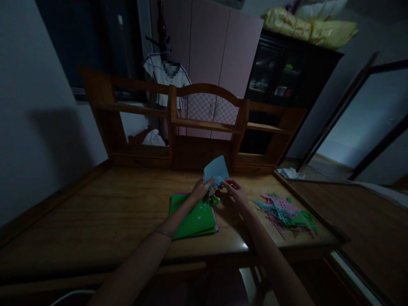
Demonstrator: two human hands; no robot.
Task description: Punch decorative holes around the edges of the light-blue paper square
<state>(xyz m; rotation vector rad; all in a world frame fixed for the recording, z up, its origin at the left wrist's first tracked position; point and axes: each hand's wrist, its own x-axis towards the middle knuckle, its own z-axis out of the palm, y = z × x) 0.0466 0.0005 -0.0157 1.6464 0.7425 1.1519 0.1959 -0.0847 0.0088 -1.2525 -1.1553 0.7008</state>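
My left hand [200,190] pinches the lower left edge of a pale blue paper sheet [216,171] that is held tilted above the wooden desk [105,212]. My right hand [236,191] has its fingers closed at the sheet's lower right edge; what else it grips is too small to tell. Below the hands lies a small red and green object [216,197]. Under my left forearm rests a stack of green and pink paper sheets [194,219].
A pile of pink, green and blue paper strips [285,212] lies at the desk's right. A wooden shelf unit [191,127] stands along the desk's back edge. Behind it are a pink wardrobe [216,63] and a dark cabinet [280,80]. The room is dim.
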